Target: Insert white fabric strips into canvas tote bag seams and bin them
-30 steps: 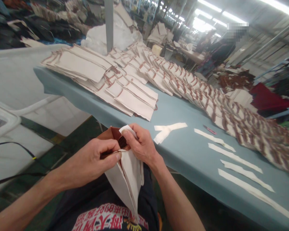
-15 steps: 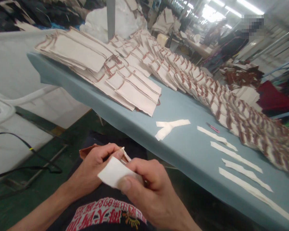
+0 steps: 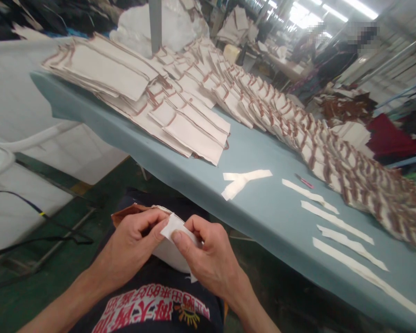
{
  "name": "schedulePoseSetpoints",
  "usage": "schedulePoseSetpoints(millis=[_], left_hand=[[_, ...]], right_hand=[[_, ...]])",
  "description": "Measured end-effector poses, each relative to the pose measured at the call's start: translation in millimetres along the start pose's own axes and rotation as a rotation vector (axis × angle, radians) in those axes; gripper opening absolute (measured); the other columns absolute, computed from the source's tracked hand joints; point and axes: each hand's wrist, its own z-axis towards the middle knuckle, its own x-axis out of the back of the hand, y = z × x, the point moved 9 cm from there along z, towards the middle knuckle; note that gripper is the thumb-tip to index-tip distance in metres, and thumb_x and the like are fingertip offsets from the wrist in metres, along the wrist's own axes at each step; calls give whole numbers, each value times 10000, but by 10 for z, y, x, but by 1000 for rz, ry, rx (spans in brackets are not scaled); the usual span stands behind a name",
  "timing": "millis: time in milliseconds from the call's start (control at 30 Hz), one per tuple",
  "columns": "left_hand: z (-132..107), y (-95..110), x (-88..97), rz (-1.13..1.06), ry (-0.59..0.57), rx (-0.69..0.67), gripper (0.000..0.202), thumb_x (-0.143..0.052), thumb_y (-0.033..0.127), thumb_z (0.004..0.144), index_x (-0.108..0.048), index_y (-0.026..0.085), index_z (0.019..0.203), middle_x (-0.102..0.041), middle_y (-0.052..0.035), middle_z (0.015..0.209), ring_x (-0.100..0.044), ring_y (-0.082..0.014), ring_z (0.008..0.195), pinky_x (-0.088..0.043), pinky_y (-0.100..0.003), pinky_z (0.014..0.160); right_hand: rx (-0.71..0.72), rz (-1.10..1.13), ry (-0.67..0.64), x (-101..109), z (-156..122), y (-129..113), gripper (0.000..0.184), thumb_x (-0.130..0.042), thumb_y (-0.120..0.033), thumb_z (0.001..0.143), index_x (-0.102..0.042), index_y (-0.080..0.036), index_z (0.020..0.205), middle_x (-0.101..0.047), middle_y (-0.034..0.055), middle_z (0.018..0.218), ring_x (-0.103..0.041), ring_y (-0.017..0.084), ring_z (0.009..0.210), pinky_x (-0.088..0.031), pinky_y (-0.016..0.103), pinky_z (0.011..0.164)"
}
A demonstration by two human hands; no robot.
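Low in front of my dark printed shirt, my left hand is closed on a brown-and-cream fabric piece. Its brown end sticks out beyond my knuckles, and its cream part hangs below my fingers. Between thumb and forefinger, my right hand pinches a small white strip. The strip lies against the upper edge of the fabric piece, its left end touching my left fingertips. My fingers hide part of the strip and of the edge beneath it.
A blue-green covered table runs diagonally alongside. On it lie crossed pale strips, several separate strips, a pink-handled small tool, stacked cream panels with brown edging and long overlapping rows. A white bin stands left.
My right hand has brought the white strip down and in against the fabric piece, beside my left fingers. More of the fabric's cream part now shows below my hands.
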Motion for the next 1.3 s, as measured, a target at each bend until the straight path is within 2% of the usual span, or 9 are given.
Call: schedulePoseSetpoints(millis=[100,333,500,667,767,833,967,1167,1300], left_hand=[[-17,-8,-5,0,2,-5,390,-632,384,1002,-786,221,683,-745,16,651,-646,-143,572,-484,-197,523],[-101,-102,-75,-50,-4,-6,377,-692,428,1056,-817,224,764,-755,23,684,-649,-146,622,-481,-205,572],[-83,-76,-56,-47,-44,56,380,-679,444,1004,-794,211,727,-773,-13,695,-670,-173,628,-505,-220,564],[-61,-139,-60,-184,-90,166,400,-694,515,955,-747,209,704,-678,6,631,-501,-134,523,-380,-215,451],[-82,-210,-102,-216,-131,196,415,-683,529,974,-746,208,719,-614,21,613,-466,-133,535,-359,-219,456],[-97,-232,-128,-224,-154,205,446,-670,529,988,-686,211,676,-558,33,594,-432,-127,532,-342,-221,462],[-104,-183,-153,-201,-174,172,510,-641,524,1001,-530,230,599,-436,58,561,-364,-114,512,-306,-223,454],[-97,-84,-73,-116,-97,59,494,-594,446,1039,-539,234,597,-443,56,576,-390,-118,521,-320,-221,452],[-93,-103,-72,-97,-117,82,481,-600,460,1021,-553,232,600,-460,51,572,-412,-122,519,-345,-217,454]], right_hand=[[32,-44,21,9,-21,-36,280,-675,-430,954,-577,-245,768,-569,-40,676,-479,131,617,-316,295,656],[-69,175,7,-122,1,127,376,-681,-600,994,-643,-249,867,-623,-28,661,-547,158,612,-348,285,608],[-92,259,34,-159,-2,147,353,-720,-566,958,-649,-240,842,-588,-47,640,-472,132,578,-341,264,563],[-101,226,65,-121,-31,169,295,-711,-504,940,-628,-246,822,-602,-41,652,-449,128,568,-323,265,539],[-140,251,59,-149,-69,254,308,-690,-532,945,-621,-250,842,-604,-37,643,-461,135,559,-332,267,527],[-158,257,69,-161,-92,303,321,-675,-551,944,-620,-248,852,-599,-38,638,-454,134,551,-329,268,524],[-168,225,99,-154,-105,321,337,-671,-568,930,-622,-246,840,-611,-29,645,-471,139,556,-328,276,540],[-138,131,153,-95,-86,232,335,-682,-550,927,-607,-254,789,-609,-36,627,-490,140,555,-339,284,562],[-147,162,91,-145,-73,249,322,-691,-532,925,-596,-257,785,-601,-41,629,-477,135,559,-328,270,541]])
